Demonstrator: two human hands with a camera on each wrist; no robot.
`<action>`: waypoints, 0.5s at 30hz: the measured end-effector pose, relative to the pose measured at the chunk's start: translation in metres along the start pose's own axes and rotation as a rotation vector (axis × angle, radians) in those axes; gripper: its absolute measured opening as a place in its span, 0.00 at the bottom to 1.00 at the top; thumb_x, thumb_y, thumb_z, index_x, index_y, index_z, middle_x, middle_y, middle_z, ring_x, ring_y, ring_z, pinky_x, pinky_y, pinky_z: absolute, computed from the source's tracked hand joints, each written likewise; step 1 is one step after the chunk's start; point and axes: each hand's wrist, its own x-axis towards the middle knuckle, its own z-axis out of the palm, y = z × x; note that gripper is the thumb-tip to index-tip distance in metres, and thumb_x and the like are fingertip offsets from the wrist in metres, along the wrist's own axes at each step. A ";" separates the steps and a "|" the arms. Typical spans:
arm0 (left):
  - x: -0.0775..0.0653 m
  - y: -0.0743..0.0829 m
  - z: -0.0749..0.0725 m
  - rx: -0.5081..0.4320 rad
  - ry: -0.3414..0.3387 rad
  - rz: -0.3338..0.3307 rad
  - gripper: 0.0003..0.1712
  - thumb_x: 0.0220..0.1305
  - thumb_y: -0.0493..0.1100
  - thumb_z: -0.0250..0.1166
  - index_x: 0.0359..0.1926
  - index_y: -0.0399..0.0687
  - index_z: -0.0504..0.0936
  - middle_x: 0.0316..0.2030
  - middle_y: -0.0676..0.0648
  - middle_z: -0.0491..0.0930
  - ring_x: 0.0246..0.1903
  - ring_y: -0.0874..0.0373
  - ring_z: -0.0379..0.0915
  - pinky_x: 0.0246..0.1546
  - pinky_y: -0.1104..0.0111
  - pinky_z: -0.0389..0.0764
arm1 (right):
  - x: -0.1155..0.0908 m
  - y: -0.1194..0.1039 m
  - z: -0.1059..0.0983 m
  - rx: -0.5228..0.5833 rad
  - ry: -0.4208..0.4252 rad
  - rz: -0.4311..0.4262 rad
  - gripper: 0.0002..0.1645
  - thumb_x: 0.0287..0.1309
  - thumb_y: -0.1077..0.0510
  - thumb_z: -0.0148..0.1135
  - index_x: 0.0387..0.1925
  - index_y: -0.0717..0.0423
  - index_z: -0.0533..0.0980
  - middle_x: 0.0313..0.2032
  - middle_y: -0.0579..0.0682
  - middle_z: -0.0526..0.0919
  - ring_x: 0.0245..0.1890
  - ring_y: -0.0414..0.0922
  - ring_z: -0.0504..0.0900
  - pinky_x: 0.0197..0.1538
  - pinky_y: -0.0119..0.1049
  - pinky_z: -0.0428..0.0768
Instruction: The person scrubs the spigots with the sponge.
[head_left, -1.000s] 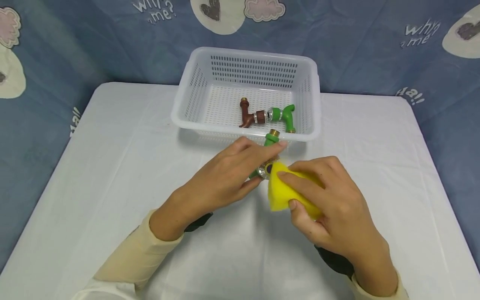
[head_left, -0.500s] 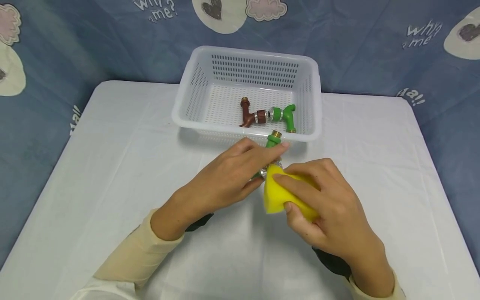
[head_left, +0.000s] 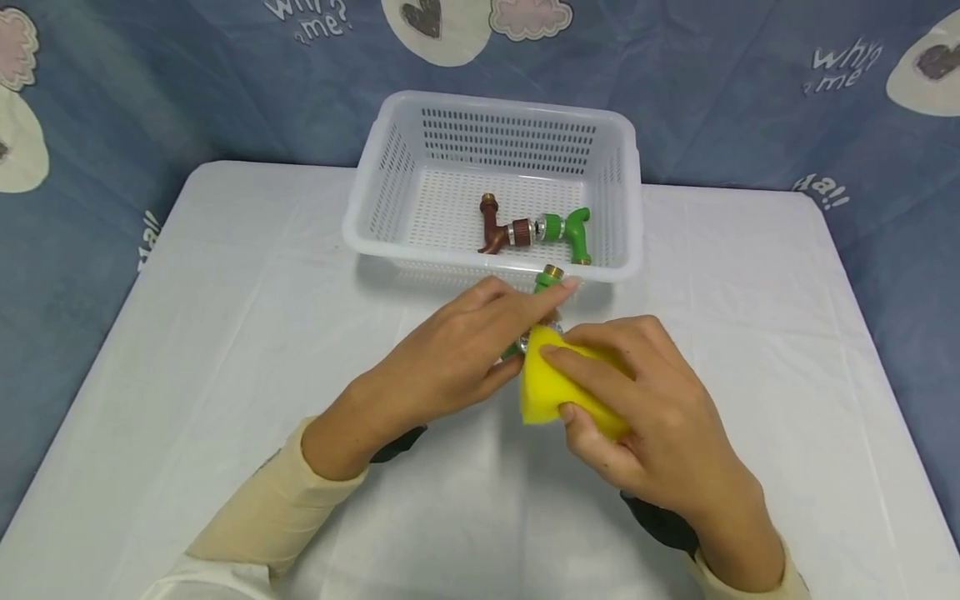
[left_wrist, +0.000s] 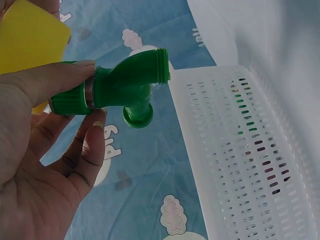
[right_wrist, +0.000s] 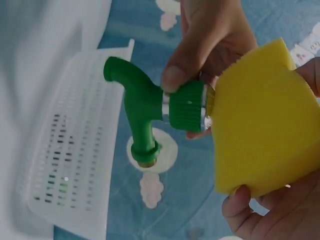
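Observation:
My left hand [head_left: 457, 350] holds a green faucet [right_wrist: 140, 100] in front of the basket, pinching its ribbed collar between thumb and fingers. In the head view the hand covers most of the faucet; its brass threaded end [head_left: 553, 272] shows beyond the fingers. My right hand [head_left: 652, 417] grips a yellow sponge [head_left: 558, 387] between thumb and fingers. The sponge is against the silver-rimmed end of the faucet in the right wrist view, so that end is partly hidden. From the left wrist view, the faucet's green spout [left_wrist: 142, 67] points away from the palm.
Behind the hands stands a white perforated basket [head_left: 420, 252]. Inside it lie a brown faucet [head_left: 492, 233] and another green faucet [head_left: 577, 237], their collared ends meeting. A white cloth [head_left: 225, 333] covers the table, with a blue printed fabric [head_left: 712, 100] hanging behind.
The right hand and sponge have moved slightly left, covering more of the faucet's silver end. The left hand keeps its hold, with the faucet shifting only a little.

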 end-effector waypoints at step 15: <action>-0.001 -0.005 -0.011 -0.014 0.042 -0.047 0.44 0.63 0.32 0.73 0.77 0.43 0.65 0.60 0.47 0.80 0.55 0.51 0.76 0.64 0.61 0.73 | 0.002 0.007 -0.014 0.040 0.204 0.085 0.28 0.72 0.45 0.59 0.48 0.69 0.85 0.47 0.66 0.85 0.42 0.63 0.77 0.52 0.31 0.72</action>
